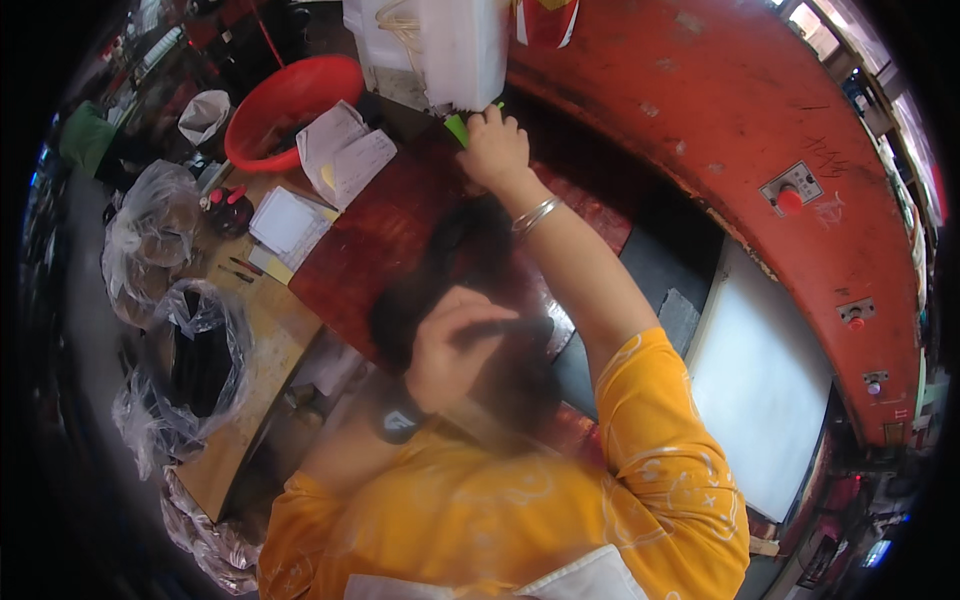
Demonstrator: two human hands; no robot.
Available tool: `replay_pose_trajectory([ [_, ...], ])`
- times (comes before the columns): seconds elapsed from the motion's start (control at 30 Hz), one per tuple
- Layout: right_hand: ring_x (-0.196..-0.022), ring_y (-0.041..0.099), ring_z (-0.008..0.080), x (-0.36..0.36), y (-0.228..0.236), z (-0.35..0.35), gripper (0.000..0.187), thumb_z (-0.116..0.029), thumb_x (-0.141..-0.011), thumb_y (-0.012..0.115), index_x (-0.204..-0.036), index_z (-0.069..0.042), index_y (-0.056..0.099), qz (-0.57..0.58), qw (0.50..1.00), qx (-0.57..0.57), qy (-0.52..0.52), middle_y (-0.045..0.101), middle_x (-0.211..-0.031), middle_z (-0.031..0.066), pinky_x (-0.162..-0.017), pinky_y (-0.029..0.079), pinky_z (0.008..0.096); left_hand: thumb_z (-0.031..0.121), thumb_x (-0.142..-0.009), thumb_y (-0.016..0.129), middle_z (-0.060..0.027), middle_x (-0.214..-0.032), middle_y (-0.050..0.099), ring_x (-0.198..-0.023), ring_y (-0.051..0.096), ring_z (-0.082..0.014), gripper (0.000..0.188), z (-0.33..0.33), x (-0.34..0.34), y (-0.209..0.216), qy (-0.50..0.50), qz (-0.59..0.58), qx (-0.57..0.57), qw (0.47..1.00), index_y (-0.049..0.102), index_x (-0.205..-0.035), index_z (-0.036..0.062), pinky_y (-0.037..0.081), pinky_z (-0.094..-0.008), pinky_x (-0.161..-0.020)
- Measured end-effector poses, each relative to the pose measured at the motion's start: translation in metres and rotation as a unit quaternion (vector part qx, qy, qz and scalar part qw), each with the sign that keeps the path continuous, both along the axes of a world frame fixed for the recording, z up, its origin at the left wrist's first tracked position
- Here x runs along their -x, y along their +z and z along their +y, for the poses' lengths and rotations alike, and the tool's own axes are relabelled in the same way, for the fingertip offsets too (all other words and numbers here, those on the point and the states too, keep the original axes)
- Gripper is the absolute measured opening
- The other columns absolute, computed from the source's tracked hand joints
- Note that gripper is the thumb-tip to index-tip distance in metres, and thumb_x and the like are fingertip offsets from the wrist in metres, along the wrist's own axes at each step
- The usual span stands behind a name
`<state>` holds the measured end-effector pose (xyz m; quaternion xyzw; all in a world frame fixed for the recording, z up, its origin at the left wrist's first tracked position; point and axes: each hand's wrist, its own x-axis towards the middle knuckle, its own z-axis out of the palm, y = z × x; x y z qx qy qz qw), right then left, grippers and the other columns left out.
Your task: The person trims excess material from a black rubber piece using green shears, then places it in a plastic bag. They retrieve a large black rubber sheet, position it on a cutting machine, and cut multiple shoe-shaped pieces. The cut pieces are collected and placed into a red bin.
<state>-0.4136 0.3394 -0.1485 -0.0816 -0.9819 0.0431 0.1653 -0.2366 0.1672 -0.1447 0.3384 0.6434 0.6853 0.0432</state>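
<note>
My left hand [455,345] is held close to my body, with its fingers closed on a black piece [500,330] that is smeared by motion. I cannot make out its exact kind. More dark, blurred material [440,265] shows beyond that hand, over the dark red table [370,240]. Stretched far ahead, my right hand [497,150] curls its fingers over a bright green, flat-looking thing [457,128] just below a white stack [463,60]. Most of the green thing is hidden by the fingers.
To the right stands a large red machine body [690,110] with a red push button [790,198]. A pale board [760,370] lies beside it. On the left are a red basin [300,95], papers [345,155], clear plastic bags [150,235] and a wooden table [255,325].
</note>
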Motion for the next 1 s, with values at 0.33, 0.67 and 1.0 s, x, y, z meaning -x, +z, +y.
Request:
replay_pose_trajectory([
  [0.33, -0.120, 0.046, 0.0381, -0.177, 0.116, 0.082, 0.048, -0.005, -0.063, 0.065, -0.109, -0.004, 0.053, 0.095, 0.982, 0.117, 0.115, 0.045, -0.128, 0.0235, -0.099, 0.040, 0.0388, 0.004, -0.080, 0.058, -0.0012, -0.073, 0.050, -0.053, 0.044, -0.0071, 0.023, 0.064, 0.024, -0.004, -0.368, -0.391, -0.172, 0.826, 0.056, -0.103, 0.0036, 0.031, -0.0196, -0.043],
  [0.67, -0.064, 0.060, 0.0130, -0.360, 0.150, 0.072, 0.027, -0.011, -0.080, 0.065, -0.105, -0.002, 0.062, 0.186, 0.732, 0.637, 0.154, 0.064, -0.082, 0.0070, -0.057, 0.048, 0.0265, -0.002, -0.082, 0.058, -0.0042, -0.085, 0.063, -0.068, 0.060, -0.0100, 0.031, 0.183, 0.012, -0.073, -0.240, -0.299, 0.103, 0.918, 0.059, -0.112, 0.0029, 0.049, -0.0213, -0.056],
  [1.0, -0.066, 0.058, 0.0076, -0.344, 0.122, 0.052, 0.018, -0.007, -0.083, 0.064, -0.099, -0.001, 0.059, 0.116, 0.696, 0.676, 0.215, 0.062, -0.078, 0.0026, -0.058, 0.048, 0.0231, 0.011, -0.081, 0.060, -0.0134, -0.098, 0.067, -0.087, 0.064, -0.0205, 0.034, 0.171, 0.017, -0.071, -0.141, 0.022, 0.151, 0.978, 0.060, -0.113, 0.0008, 0.049, -0.0315, -0.079],
])
